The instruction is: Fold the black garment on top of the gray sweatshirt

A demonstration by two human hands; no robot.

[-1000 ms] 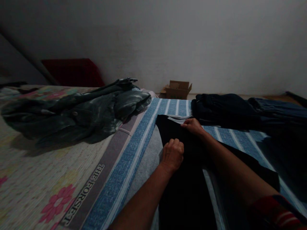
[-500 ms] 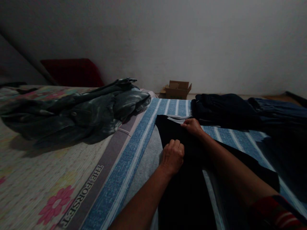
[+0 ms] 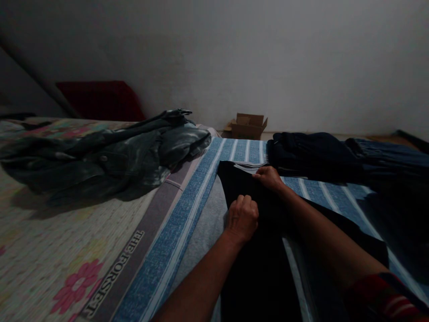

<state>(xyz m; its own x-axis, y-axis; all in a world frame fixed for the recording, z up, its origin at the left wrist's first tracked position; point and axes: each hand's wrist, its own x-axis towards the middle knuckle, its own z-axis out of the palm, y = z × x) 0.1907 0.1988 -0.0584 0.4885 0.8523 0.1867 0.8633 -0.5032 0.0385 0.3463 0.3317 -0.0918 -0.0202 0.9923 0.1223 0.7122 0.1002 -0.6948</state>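
Note:
A black and grey garment lies spread in front of me, with a grey panel on its left side and a light-coloured edge at the far end. My left hand is closed in a fist on the black cloth near the middle; its fingertips are hidden. Farther away, my right hand pinches the garment by the light edge at its far end. Under the right forearm, a black part of the cloth stretches out to the right.
The bed has a blue striped cover and a floral cover. Crumpled dark grey-green denim lies on the left. Folded dark clothes are at the back right. A cardboard box stands by the wall, with a dark red object farther left.
Both hands stay in nearly the same place on the garment. The black part at the right has shifted very slightly left.

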